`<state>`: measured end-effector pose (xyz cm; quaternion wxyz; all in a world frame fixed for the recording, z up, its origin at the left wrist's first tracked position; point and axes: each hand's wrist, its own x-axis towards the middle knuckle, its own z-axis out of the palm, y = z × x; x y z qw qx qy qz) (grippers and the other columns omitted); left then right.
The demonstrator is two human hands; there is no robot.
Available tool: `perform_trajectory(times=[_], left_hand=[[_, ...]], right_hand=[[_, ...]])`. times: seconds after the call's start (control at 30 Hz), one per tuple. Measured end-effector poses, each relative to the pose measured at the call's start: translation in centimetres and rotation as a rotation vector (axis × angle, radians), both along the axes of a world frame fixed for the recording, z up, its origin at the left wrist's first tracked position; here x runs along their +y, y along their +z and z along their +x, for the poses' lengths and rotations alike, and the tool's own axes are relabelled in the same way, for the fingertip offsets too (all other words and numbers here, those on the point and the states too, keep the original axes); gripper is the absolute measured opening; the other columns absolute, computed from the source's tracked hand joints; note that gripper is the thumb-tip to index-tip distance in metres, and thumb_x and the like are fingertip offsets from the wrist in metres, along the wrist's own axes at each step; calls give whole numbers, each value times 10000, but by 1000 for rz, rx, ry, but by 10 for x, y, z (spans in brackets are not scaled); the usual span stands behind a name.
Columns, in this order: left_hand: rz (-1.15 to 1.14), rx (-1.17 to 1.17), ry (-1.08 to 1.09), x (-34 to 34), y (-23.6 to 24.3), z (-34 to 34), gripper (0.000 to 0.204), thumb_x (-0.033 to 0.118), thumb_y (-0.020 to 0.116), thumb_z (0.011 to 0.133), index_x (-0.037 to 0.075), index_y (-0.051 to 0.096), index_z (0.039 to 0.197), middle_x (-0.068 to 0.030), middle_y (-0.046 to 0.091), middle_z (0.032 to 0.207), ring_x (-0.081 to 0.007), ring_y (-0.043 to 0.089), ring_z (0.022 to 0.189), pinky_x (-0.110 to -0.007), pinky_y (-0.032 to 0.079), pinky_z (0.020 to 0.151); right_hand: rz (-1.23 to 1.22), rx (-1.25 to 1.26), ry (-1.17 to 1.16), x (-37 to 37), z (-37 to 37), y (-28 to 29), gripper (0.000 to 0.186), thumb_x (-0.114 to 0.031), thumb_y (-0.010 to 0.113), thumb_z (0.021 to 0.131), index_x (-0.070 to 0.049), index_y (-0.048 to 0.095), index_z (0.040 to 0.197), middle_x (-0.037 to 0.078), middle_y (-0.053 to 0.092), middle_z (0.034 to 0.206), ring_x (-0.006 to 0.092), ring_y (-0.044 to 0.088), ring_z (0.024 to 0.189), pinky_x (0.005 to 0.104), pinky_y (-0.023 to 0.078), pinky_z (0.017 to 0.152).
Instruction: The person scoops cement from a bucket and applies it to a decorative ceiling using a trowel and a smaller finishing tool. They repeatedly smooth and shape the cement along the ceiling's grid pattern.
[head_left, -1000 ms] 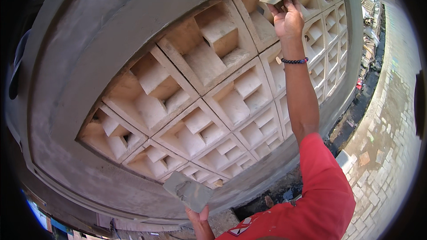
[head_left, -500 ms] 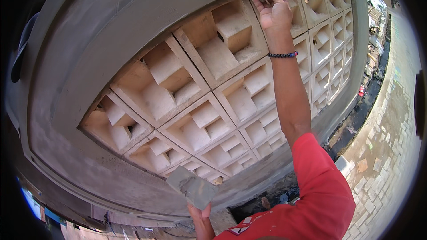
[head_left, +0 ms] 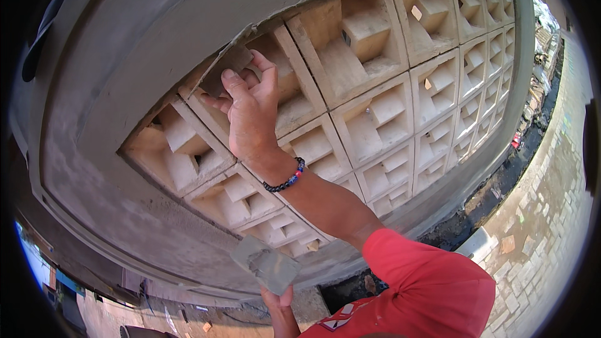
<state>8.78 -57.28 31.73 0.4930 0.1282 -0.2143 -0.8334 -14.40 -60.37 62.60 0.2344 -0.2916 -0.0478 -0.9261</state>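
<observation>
My right hand [head_left: 251, 103], with a bead bracelet at the wrist, is raised to the upper left edge of a panel of pale vent blocks [head_left: 369, 84]. Its fingers are closed on a thin flat trowel [head_left: 233, 56], whose long edge lies along the seam between the blocks and the grey plaster border [head_left: 156, 50]. Whether the trowel has a handle is hidden by the hand. Low in the view, my left hand [head_left: 278, 298] grips the near end of a small rectangular mortar board [head_left: 256, 255]. Wet grey mortar [head_left: 275, 264] is smeared across its face.
Smooth grey plaster surrounds the block panel on all sides. At the wall's foot runs a dark wet drain [head_left: 460, 225], with rubble and white sacks [head_left: 544, 19] farther along it. A paved path [head_left: 532, 238] lies to the right. Dark cables [head_left: 231, 320] lie on the ground below.
My right hand has swept the trowel leftward and down along the panel's top edge, from the far blocks to the near left ones. My left hand stays low with the mortar board.
</observation>
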Motion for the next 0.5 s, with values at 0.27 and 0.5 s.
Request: perform_trajectory(times=[0.27, 0.5], left_hand=[[-6, 47, 20, -1, -3, 20, 316, 158, 485, 868, 16, 533, 1146, -114, 573, 1171, -238, 548, 1078, -374, 446, 929], [13, 35, -18, -12, -4, 22, 304, 152, 487, 870, 13, 535, 1136, -115, 578, 1159, -237, 552, 1064, -372, 450, 916]], right_hand=[[-10, 177, -507, 46, -72, -38, 517, -35, 533, 861, 45, 285, 1308, 145, 553, 1099, 140, 574, 895, 270, 530, 751], [435, 180, -1572, 121, -213, 6, 383, -34, 584, 826, 31, 523, 1198, 94, 624, 1032, 109, 588, 891, 223, 468, 773]])
